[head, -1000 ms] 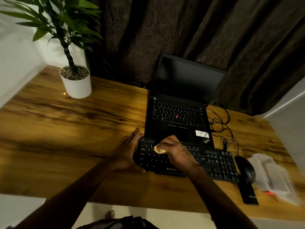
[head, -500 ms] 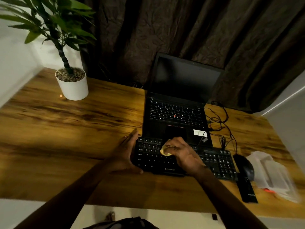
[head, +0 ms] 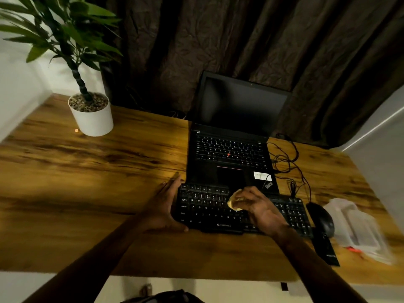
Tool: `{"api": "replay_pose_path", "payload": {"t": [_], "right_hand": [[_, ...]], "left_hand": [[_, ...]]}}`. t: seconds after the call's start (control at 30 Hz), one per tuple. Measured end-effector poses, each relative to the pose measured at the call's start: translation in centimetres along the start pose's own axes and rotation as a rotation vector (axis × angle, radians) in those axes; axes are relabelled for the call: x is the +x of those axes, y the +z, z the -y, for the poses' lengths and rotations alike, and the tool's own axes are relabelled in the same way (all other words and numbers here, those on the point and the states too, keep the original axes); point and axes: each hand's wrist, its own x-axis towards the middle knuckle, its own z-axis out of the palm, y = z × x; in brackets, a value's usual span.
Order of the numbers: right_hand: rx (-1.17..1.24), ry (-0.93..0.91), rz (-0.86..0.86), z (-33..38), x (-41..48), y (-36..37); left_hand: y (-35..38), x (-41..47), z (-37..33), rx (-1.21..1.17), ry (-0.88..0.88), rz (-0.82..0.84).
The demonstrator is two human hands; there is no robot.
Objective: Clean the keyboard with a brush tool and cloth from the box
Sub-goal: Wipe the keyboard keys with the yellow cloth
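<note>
A black external keyboard (head: pixel 205 206) lies on the wooden desk in front of an open laptop. My right hand (head: pixel 260 208) rests over the keyboard's middle keys, pinching a small bunched yellowish cloth (head: pixel 234 202) against them. My left hand (head: pixel 164 206) lies flat against the keyboard's left end, fingers extended, thumb along the front edge. A clear plastic box (head: pixel 358 228) sits at the desk's right end. No brush tool can be made out.
The open black laptop (head: pixel 231 154) stands just behind the keyboard. A black mouse (head: pixel 321 217) and a flat black object (head: pixel 325 250) lie right of the keyboard, with cables (head: pixel 286 158) behind. A white potted plant (head: pixel 91 119) stands at the back left.
My right hand with the cloth has slid rightward across the keys, from the left part toward the middle. My left hand has stayed at the keyboard's left end.
</note>
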Motion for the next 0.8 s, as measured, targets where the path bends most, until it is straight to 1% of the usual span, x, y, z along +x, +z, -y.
{"api": "replay_pose_path", "payload": {"t": [0.07, 0.17, 0.23, 0.3, 0.43, 0.5, 0.63, 0.73, 0.8], "right_hand": [[0.01, 0.027, -0.03, 0.1, -0.3, -0.1], [0.022, -0.021, -0.126, 1.9, 1.2, -0.5], [0.036, -0.062, -0.114, 2.9, 2.1, -0.5], [0.03, -0.083, -0.098, 2.5, 1.9, -0.1], [-0.013, -0.01, -0.075, -0.4, -0.9, -0.2], [-0.021, 0.034, -0.082, -0.7, -1.6, -0.6], [0.011, 0.021, -0.148, 1.1, -0.3, -0.7], [0.054, 0.004, -0.105, 1.8, 0.3, -0.1], [0.051, 0.034, -0.095, 1.0, -0.6, 0.1]], "left_hand": [[0.1, -0.1, -0.1, 0.008, 0.007, -0.006], [0.2, 0.0, 0.1, 0.001, -0.008, -0.018], [0.2, 0.0, 0.3, -0.01, -0.029, -0.006], [0.2, 0.1, 0.3, -0.01, -0.029, 0.001], [0.2, 0.1, 0.1, -0.001, -0.045, 0.007], [0.3, 0.0, 0.2, -0.01, -0.052, 0.008], [0.2, -0.1, 0.3, -0.004, -0.055, -0.003], [0.1, -0.1, 0.3, -0.007, -0.044, -0.001], [0.1, -0.1, 0.1, -0.009, -0.031, -0.003]]}}
